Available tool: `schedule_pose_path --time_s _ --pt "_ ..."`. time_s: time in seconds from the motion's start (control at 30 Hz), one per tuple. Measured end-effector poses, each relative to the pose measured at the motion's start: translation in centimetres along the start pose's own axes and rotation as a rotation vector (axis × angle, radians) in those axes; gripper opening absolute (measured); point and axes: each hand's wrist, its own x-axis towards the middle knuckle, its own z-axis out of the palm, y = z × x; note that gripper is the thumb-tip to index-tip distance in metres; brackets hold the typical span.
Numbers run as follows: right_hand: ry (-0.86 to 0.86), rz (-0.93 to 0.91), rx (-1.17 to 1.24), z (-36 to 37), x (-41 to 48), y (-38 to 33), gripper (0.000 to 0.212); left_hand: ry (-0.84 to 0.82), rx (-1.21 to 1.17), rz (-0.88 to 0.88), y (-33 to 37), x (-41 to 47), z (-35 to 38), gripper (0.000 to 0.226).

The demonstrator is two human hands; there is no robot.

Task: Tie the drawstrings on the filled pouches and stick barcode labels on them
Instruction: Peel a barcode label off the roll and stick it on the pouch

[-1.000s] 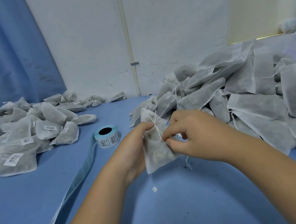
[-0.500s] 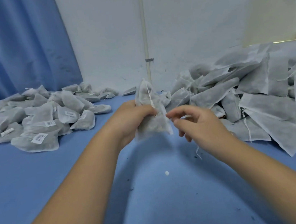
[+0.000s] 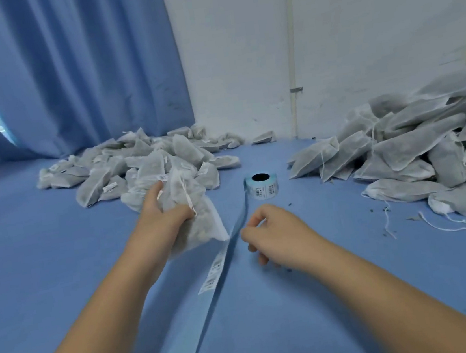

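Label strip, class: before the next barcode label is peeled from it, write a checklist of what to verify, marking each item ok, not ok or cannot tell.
1. Pouch held firmly in left hand: ok.
2. Drawstring tied off: cannot tell.
3. Labels remaining on label strip: ok.
4. Right hand beside the strip: ok.
5. Right hand already pinching a label: cannot tell.

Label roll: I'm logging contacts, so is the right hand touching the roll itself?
No, the right hand is beside the unrolled strip, apart from the label roll, which stands farther back.
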Motion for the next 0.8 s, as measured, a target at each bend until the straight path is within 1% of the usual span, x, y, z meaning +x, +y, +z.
schedule_pose_path --time_s 0.07,0.13,0.3,0.43,0.57,0.63,0.73,0.8 --pt "-0.038 0.012 -0.045 2.1 -0.1 -0.5 0.022 0.092 -0.01 -0.003 -0.8 -0.5 -0.8 0.086" --pt "-0.04 0.033 -0.04 3.7 -0.3 -0.6 0.021 0.145 -0.009 -0.009 -1.9 -0.9 -1.2 0.08" --pt "-0.015 0.036 0.019 5.5 -1.0 0.0 0.017 0.174 -0.036 0.008 -4.4 -1.6 -1.1 0.065" --pt "0.026 0.051 0.091 5.6 -1.1 0.4 0.019 0.178 -0.059 0.086 -4.6 -1.8 -1.4 0.052" --pt "0.034 0.076 0.283 5.1 -1.3 0.7 0.017 0.141 0.062 0.113 -4.9 -2.0 -1.7 0.043" --pt "0.032 0.055 0.394 4.6 -1.4 0.8 0.018 0.101 0.093 0.108 -5.1 -2.0 -1.8 0.038" --pt "0.056 0.012 0.506 3.8 -1.4 0.9 0.022 0.062 0.223 0.125 -5.3 -1.9 -1.8 0.033" --pt "0.077 -0.022 0.569 3.5 -1.3 0.8 0.023 0.027 0.242 0.12 -5.4 -2.0 -1.6 0.033"
